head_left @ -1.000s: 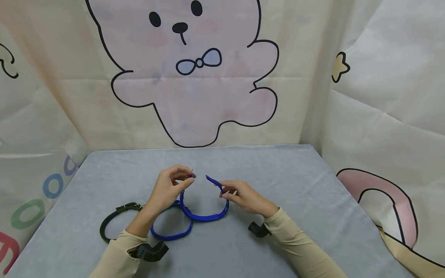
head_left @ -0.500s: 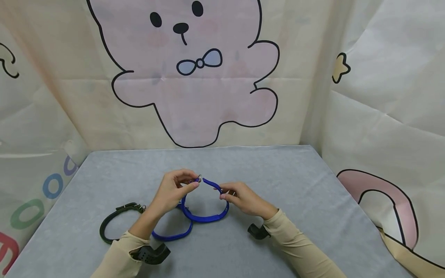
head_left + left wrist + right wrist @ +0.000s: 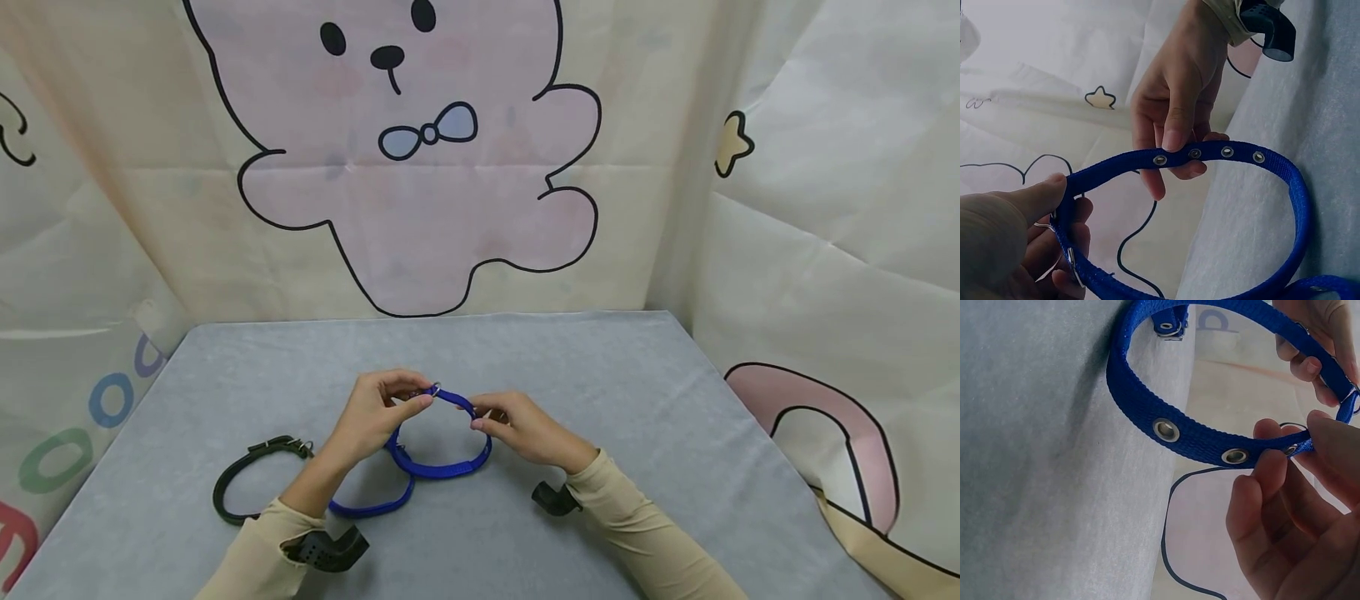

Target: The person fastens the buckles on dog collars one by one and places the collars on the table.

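A blue webbing collar is held up in a loop between both hands. My left hand pinches its buckle end, thumb on top; a metal buckle shows by the fingers in the left wrist view. The strap's free end reaches the metal ring at the left fingertips. My right hand pinches the strap partway along the stretch with metal eyelets. How far the tip goes through the ring is hidden by the left thumb.
A second blue collar lies on the grey cloth-covered table, partly behind the left forearm. Left of it lies a dark green collar with a metal buckle. Printed cloth walls stand behind and at both sides.
The left hand has moved right and slightly nearer with the buckle end. The gap between the metal ring and the strap's tip has closed. The right hand has barely moved.
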Tool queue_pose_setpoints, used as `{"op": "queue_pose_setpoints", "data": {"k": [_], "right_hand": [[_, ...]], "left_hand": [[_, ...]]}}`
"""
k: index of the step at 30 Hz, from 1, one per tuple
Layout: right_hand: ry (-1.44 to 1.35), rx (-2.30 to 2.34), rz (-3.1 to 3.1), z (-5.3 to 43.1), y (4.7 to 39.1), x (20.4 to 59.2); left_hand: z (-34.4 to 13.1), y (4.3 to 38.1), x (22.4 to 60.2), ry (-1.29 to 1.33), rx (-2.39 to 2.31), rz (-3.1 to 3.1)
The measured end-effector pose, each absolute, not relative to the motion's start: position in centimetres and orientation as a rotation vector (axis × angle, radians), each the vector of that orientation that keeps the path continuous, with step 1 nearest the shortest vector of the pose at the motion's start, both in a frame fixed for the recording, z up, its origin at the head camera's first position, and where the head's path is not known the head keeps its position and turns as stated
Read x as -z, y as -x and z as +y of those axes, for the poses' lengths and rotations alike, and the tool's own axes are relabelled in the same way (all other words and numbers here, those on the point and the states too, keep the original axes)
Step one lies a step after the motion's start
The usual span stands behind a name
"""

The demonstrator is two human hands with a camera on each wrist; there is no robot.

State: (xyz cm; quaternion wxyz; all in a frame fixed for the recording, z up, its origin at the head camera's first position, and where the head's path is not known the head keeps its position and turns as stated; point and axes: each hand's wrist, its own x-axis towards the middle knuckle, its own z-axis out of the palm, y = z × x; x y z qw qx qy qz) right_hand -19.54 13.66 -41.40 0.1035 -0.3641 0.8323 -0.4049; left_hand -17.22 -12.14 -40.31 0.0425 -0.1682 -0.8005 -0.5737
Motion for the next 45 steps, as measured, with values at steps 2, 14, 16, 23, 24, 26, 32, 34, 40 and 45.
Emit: {"op": "queue_pose_setpoints", "data": {"k": [2, 14, 16, 23, 24, 26, 32, 34, 40, 45], "right_hand": [[1.082, 1.195, 2.455, 13.6, 19.5, 41.4], [1.079, 1.197, 2.465, 13.6, 19.3, 41.5], [1.084, 1.195, 2.465, 13.6, 19.3, 41.5], [1.094, 1.196, 2.466, 13.4, 19.2, 41.4], [1.093, 1.193, 2.471, 13.4, 19.1, 41.4], [1.089, 1.187, 2.492, 13.3, 19.1, 41.4], [1.067, 1.224, 2.546, 13.2, 18.9, 41.4], [1.061, 1.241, 2.548, 13.1, 18.8, 41.4], [1.059, 1.276, 2.532, 12.9, 18.7, 41.4], [1.062, 1.329, 2.473, 12.7, 18.4, 41.4]], "left_hand": [[-12.1, 17.2, 40.4, 0.513, 1.756, -2.453], [-11.6, 17.2, 40.8, 0.514, 1.819, -2.414], [-11.5, 17.2, 40.8, 0.509, 1.829, -2.41], [-11.3, 17.2, 41.2, 0.536, 1.895, -2.443], [-11.3, 17.2, 41.2, 0.542, 1.893, -2.447], [-11.2, 17.2, 41.3, 0.553, 1.886, -2.444], [-10.7, 17.1, 41.5, 0.571, 1.856, -2.439], [-10.5, 17.0, 41.5, 0.575, 1.839, -2.455], [-10.1, 16.7, 41.6, 0.588, 1.811, -2.49], [-9.8, 16.5, 41.8, 0.626, 1.842, -2.501]]}}
